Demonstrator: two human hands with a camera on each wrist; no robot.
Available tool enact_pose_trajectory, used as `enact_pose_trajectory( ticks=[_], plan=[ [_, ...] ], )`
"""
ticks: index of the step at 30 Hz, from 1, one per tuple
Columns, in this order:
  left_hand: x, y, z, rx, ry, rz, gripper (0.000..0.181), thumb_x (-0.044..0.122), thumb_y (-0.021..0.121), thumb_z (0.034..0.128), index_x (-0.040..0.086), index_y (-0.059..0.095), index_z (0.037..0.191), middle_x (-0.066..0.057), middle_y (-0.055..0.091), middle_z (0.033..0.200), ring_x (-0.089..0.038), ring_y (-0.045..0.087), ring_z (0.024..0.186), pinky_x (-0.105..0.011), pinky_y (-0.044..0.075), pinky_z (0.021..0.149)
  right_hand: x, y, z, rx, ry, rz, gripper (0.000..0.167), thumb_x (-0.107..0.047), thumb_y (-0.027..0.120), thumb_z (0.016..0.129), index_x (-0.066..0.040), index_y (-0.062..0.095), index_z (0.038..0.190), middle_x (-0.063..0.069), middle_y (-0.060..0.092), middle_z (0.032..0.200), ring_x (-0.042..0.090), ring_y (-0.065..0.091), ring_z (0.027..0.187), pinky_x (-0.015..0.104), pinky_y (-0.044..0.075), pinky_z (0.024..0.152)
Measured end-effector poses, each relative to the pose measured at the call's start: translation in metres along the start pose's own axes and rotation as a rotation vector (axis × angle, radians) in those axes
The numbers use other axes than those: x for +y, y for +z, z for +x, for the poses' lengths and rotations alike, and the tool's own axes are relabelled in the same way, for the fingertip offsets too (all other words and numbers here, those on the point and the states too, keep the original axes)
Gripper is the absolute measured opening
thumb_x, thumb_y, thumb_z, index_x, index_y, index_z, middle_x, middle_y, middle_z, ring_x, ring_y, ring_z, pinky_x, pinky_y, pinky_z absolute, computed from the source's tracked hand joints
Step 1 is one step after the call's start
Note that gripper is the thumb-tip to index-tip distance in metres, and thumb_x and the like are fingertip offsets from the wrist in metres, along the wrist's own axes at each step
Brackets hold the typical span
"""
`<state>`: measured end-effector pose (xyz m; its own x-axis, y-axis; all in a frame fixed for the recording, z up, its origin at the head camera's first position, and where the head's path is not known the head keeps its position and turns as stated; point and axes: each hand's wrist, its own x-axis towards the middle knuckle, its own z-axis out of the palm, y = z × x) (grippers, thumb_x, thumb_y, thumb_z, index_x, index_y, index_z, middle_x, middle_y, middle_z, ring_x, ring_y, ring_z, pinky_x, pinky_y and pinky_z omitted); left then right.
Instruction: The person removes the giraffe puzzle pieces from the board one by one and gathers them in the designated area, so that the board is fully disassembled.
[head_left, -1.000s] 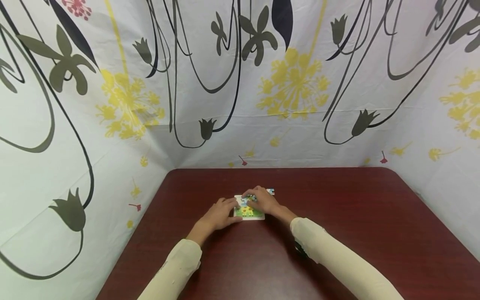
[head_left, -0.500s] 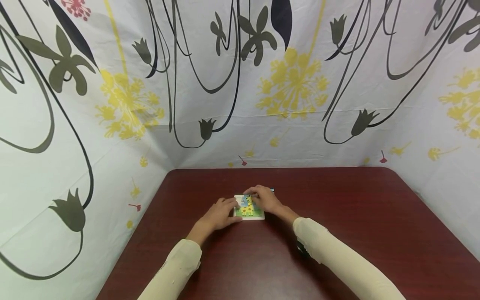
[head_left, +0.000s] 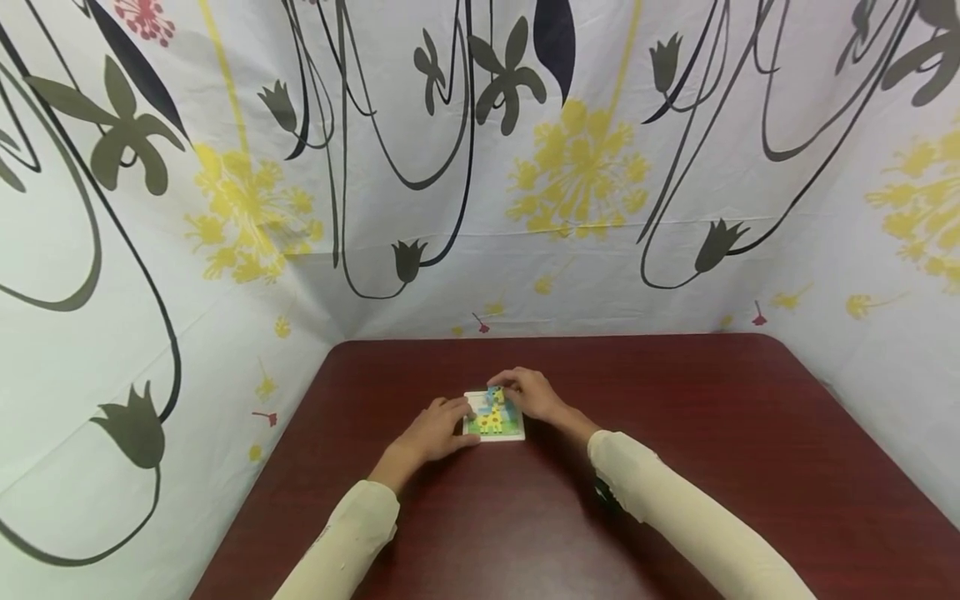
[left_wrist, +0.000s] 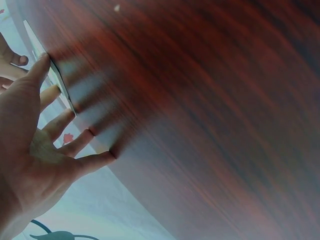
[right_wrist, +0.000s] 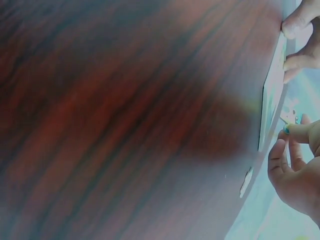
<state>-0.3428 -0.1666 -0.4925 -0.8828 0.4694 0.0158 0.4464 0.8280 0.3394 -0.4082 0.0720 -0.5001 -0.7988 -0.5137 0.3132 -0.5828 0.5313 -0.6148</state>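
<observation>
A small puzzle board (head_left: pixel 512 435) with a white rim and a giraffe picture lies on the table. The left hand (head_left: pixel 431 433) rests at its left side, thumb and a fingertip touching the board, other fingers spread on the table in the left wrist view. At the board's upper part, the right hand (head_left: pixel 534 395) pinches a small blue and yellow puzzle piece (head_left: pixel 495 394). In the right wrist view this piece (right_wrist: pixel 291 117) stands tilted, raised off the board (right_wrist: pixel 270 97), between thumb and fingers.
A loose flat piece (right_wrist: pixel 246 182) lies on the table beyond the board in the right wrist view. The dark red table (head_left: pixel 675 417) meets a white patterned cloth (head_left: pixel 555 283) behind and at both sides. Long pale sleeves cover the forearms.
The right hand has shifted slightly up and right from over the board, and the piece in its fingers now shows tilted up. The left hand keeps its place on the board.
</observation>
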Motion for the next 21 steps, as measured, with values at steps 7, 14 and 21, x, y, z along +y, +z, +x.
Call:
enact_pose_trajectory(
  ticks=[7,14,21],
  plan=[
    [0.0,0.0,0.0,-0.002,-0.005,-0.001,0.037,0.047,0.07,0.0986,0.021,0.064,0.124,-0.008,0.055,0.149,-0.039,0.048,0.135,-0.063,0.043,0.105,0.002,-0.01,-0.002,-0.006,0.043,-0.009,0.029,0.006,0.061,0.1,-0.007,0.074,0.122,0.015,0.069,0.118,0.032,0.07,0.102,0.044,0.058,0.083],
    [0.001,-0.001,0.0,0.01,0.002,0.001,0.037,0.046,0.071,0.0981,0.02,0.063,0.123,-0.008,0.055,0.15,-0.039,0.048,0.135,-0.062,0.043,0.105,0.005,-0.021,-0.006,-0.01,0.06,-0.005,0.027,0.003,0.061,0.102,-0.007,0.074,0.123,0.014,0.069,0.123,0.032,0.069,0.107,0.046,0.057,0.088],
    [0.001,-0.001,-0.001,0.01,0.007,-0.004,0.037,0.045,0.071,0.098,0.019,0.064,0.123,-0.01,0.053,0.152,-0.04,0.047,0.136,-0.063,0.042,0.106,0.014,-0.032,-0.013,-0.008,0.076,-0.014,0.027,0.004,0.061,0.102,-0.007,0.074,0.123,0.015,0.07,0.124,0.034,0.07,0.108,0.045,0.058,0.087]
  ],
)
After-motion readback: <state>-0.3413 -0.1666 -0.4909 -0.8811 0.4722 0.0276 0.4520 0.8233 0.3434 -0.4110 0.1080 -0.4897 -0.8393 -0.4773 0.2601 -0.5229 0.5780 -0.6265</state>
